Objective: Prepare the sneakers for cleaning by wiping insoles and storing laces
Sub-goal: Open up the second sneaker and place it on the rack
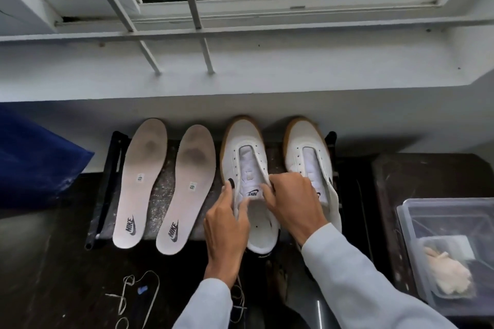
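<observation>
Clearly, NIKE marks 2 insoles [140, 181] [187, 187] and the sneaker [242, 136] both hands [227, 218] [290, 203] grip.

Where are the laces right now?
Head view, lower left: the loose laces lie on the dark floor, nearer the camera than the two insoles, just left of the left sleeve.

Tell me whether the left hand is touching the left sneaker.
Touching. The head view shows the left hand gripping the left sneaker at its collar edge, thumb lying over the opening.
</observation>
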A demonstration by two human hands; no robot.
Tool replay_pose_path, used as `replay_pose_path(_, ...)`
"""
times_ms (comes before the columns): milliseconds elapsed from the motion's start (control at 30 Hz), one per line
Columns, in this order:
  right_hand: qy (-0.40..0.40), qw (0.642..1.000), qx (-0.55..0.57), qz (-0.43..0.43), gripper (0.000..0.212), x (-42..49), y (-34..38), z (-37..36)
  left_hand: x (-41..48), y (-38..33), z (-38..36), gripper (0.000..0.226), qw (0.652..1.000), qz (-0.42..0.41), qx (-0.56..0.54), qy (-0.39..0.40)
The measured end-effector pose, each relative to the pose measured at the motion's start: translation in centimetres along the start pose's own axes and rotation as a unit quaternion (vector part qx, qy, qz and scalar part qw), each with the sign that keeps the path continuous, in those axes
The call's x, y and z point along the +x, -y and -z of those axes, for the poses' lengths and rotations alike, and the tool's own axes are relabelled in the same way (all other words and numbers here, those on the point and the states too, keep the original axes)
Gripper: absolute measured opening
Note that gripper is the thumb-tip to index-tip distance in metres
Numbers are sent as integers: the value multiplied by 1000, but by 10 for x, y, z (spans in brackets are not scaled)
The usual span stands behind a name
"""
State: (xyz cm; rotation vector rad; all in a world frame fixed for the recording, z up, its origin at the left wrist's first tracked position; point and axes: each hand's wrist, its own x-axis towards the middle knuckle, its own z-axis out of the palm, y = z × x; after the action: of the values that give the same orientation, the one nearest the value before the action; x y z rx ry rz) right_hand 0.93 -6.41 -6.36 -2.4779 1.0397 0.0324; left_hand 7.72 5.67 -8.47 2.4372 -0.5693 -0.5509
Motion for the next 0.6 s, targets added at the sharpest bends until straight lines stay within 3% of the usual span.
replay_pose_path(167, -16, 1000, -15, -5, 33, 0, -1, -9, -5, -3, 0, 49, 999, -6, -37, 1)
replay_pose_path(600, -45, 998, -26, -21, 31, -8, -3, -18, 5, 6, -2, 46, 998, -41, -33, 13)
